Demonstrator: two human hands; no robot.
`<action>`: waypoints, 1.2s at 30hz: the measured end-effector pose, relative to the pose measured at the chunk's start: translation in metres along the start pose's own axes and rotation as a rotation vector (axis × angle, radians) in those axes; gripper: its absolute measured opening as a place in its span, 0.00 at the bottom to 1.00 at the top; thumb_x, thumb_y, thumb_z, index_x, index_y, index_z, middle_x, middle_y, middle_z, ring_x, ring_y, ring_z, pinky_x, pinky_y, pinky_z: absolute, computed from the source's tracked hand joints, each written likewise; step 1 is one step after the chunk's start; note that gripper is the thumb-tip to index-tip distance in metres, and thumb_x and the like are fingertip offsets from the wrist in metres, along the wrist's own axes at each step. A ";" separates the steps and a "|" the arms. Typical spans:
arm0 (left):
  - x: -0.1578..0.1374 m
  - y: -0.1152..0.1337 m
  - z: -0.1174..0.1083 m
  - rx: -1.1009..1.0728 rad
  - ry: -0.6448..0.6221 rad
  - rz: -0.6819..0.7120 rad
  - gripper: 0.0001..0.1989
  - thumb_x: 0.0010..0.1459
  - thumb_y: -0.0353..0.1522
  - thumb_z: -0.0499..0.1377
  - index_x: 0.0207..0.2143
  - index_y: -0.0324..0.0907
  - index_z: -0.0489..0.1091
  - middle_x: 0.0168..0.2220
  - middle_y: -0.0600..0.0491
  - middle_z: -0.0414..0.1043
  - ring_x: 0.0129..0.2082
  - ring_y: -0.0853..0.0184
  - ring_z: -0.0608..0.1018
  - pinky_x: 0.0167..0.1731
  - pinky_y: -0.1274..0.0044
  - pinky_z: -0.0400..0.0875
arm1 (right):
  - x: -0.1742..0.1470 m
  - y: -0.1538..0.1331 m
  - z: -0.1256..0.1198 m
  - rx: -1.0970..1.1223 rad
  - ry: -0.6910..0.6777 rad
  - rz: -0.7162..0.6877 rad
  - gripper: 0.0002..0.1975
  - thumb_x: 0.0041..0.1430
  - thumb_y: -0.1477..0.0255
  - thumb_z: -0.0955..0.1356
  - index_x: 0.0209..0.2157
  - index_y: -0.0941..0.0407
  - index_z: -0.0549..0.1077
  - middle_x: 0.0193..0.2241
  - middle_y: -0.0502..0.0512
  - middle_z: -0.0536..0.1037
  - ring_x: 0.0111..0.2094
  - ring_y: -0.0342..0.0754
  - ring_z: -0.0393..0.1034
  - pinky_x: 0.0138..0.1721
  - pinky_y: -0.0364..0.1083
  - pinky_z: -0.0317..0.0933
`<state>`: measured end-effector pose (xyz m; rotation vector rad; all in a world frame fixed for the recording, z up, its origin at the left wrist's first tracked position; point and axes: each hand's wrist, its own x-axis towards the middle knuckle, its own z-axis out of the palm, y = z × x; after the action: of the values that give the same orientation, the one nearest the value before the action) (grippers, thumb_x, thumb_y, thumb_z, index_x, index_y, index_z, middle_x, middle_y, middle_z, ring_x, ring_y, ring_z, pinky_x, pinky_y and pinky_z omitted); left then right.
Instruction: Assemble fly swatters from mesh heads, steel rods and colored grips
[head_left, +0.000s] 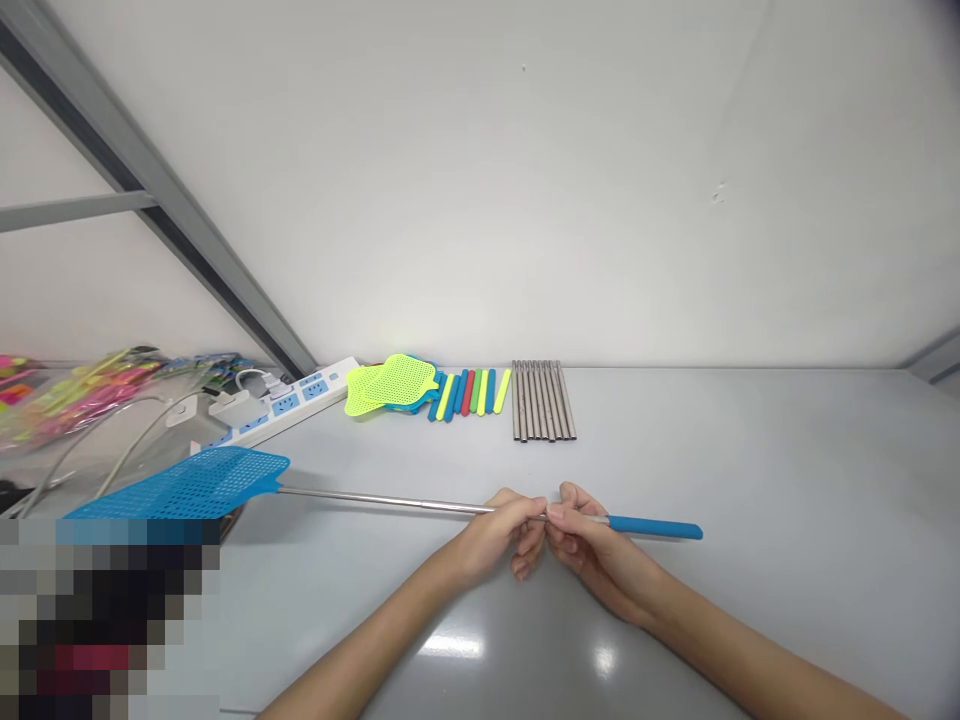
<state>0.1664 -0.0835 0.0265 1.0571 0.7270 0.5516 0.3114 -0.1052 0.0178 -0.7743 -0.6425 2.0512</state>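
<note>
Blue swatter head (202, 482) partly lost in the lower-left pixelation.

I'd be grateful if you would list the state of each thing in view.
Blue swatter: held, rod extended
Left hand: grip closed on rod
Right hand: grip closed on rod
Mesh heads: loose, overlapping
Colored tubes: lying in a row
Metal rods: lying side by side
Power strip: plugs inserted; power unclear
Plastic bags: filled; sealing unclear

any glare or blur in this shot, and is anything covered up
In the head view, two bright glare patches sit low on the grey table; same view, mosaic blocks hide part of the blue swatter head; same view, the metal tubes look fairly sharp, the plastic bags softer.
</note>
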 end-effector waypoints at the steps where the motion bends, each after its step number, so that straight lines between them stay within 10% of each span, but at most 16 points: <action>1: 0.000 0.000 0.000 0.006 0.001 0.000 0.22 0.54 0.35 0.46 0.08 0.39 0.54 0.06 0.57 0.54 0.11 0.74 0.61 0.17 0.79 0.57 | 0.000 0.000 0.000 -0.004 0.016 0.000 0.14 0.47 0.72 0.68 0.19 0.57 0.57 0.17 0.45 0.60 0.20 0.38 0.49 0.24 0.40 0.46; 36: -0.004 0.013 -0.009 0.111 -0.010 0.010 0.20 0.54 0.33 0.47 0.11 0.41 0.50 0.08 0.60 0.49 0.11 0.74 0.59 0.17 0.79 0.56 | -0.003 -0.005 0.001 0.045 0.064 0.000 0.15 0.48 0.74 0.66 0.16 0.57 0.55 0.17 0.46 0.55 0.21 0.39 0.44 0.24 0.39 0.47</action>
<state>0.1562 -0.0767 0.0367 1.1663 0.7508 0.5192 0.3146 -0.1054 0.0221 -0.8107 -0.5590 2.0250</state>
